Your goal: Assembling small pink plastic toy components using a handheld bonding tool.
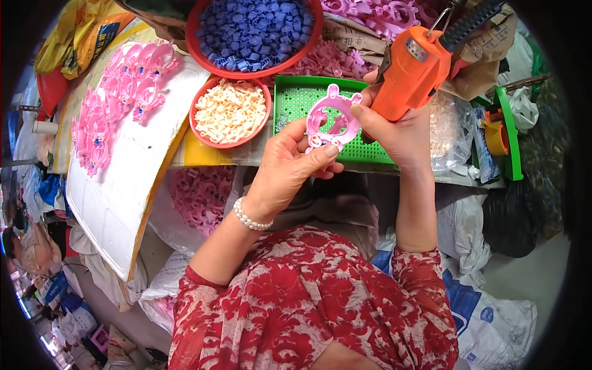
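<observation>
Head view: I'm looking down at a person in a red patterned top (pixel 308 296) working over a table. The pink ring-shaped plastic piece (pixel 321 138) with ear-like tabs is right of centre in the upper half of the frame, raised over a green perforated tray (pixel 376 153). Left hand (pixel 285 153): pinched closed on the piece's lower part, thumb in front, other fingers curled behind and below; bead bracelet (pixel 248 217) at the wrist. Right hand (pixel 401 134): thumb bent in at the piece's upper right edge, fingers partly hidden. An orange power tool (pixel 407 74) with a black cable (pixel 472 24) sits against that hand, seemingly in its grip; can't tell how tightly the hidden fingers close. Top centre: big red bowl (pixel 192 37) of blue parts (pixel 253 31); below it, smaller red bowl (pixel 196 126) of cream parts (pixel 229 113). Upper left: pink parts (pixel 98 126) spread on a white board (pixel 117 203). More pink parts (pixel 200 194) under the table edge, left of centre. Far right: another green tray (pixel 509 132), yellow tape roll (pixel 495 137) inside. White printed bag (pixel 499 327) lower right.
</observation>
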`<state>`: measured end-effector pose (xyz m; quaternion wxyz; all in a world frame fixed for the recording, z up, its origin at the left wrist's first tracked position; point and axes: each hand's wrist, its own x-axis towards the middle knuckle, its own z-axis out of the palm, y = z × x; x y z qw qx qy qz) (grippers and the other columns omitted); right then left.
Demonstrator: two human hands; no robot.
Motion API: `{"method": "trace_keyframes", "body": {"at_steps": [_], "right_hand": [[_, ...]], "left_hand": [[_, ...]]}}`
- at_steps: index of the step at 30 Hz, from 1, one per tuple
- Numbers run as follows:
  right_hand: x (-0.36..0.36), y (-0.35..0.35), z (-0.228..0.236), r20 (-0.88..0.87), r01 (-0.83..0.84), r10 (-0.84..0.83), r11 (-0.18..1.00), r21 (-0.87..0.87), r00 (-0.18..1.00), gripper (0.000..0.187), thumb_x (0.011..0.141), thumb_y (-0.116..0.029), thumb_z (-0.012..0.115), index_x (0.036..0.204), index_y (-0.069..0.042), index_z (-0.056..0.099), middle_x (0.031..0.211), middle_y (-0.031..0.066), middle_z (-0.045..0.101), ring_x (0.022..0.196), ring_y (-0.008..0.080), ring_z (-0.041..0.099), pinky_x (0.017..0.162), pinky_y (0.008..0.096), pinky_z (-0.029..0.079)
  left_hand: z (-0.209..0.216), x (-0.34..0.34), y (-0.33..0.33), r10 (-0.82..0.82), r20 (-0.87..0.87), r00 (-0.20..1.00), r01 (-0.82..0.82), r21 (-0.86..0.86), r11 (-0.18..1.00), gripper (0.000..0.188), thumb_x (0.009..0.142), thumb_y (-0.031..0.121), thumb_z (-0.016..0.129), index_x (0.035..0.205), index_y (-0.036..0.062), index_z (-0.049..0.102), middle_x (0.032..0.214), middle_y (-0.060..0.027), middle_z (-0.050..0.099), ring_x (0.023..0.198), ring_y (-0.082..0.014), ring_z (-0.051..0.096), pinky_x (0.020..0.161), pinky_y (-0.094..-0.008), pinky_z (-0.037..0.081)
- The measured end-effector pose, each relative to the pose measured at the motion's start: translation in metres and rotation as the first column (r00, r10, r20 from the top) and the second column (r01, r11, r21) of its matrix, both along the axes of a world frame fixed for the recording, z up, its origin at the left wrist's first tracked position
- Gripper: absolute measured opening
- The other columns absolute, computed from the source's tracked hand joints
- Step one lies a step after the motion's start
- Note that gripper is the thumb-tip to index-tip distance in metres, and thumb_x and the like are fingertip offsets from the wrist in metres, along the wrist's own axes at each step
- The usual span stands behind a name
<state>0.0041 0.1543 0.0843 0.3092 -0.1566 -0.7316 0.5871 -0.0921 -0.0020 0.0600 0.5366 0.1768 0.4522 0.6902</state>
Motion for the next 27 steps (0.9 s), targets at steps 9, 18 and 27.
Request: {"method": "trace_keyframes", "body": {"at_steps": [9, 18, 27], "right_hand": [[0.000, -0.005, -0.002, 0.011, 0.003, -0.003, 1.000, -0.008, 1.000, 0.039, 0.074, 0.004, 0.067, 0.108, -0.001, 0.050, 0.077, 0.0028, 0.060, 0.062, 0.0063, 0.055, 0.049, 0.0190, 0.043], [0.002, -0.004, -0.003, 0.015, -0.012, 0.013, 0.999, -0.048, 1.000, 0.037, 0.075, 0.003, 0.066, 0.108, 0.000, 0.049, 0.076, 0.0039, 0.059, 0.061, 0.0073, 0.055, 0.049, 0.0198, 0.043], [0.001, -0.001, 0.003, -0.076, 0.070, -0.068, 0.997, 0.026, 0.995, 0.034, 0.080, -0.006, 0.058, 0.112, 0.004, 0.049, 0.082, 0.0069, 0.061, 0.076, 0.0151, 0.060, 0.070, 0.0291, 0.049]], "left_hand": [[0.002, 0.000, -0.001, -0.022, -0.021, 1.000, 0.022, 0.016, 1.000, 0.035, 0.087, 0.013, 0.060, 0.116, 0.0034, 0.044, 0.093, -0.0061, 0.059, 0.071, -0.0147, 0.064, 0.060, -0.0216, 0.051], [-0.006, -0.003, -0.003, -0.036, -0.005, 0.999, 0.036, -0.035, 0.999, 0.031, 0.089, 0.010, 0.054, 0.117, 0.0039, 0.044, 0.094, -0.0103, 0.061, 0.071, -0.0159, 0.064, 0.059, -0.0219, 0.053], [-0.024, -0.016, -0.038, 0.079, 0.257, 0.963, -0.098, 0.059, 0.993, 0.038, 0.087, 0.009, 0.049, 0.122, -0.0012, 0.039, 0.107, -0.0218, 0.058, 0.073, -0.0235, 0.066, 0.060, -0.0266, 0.057]]}}
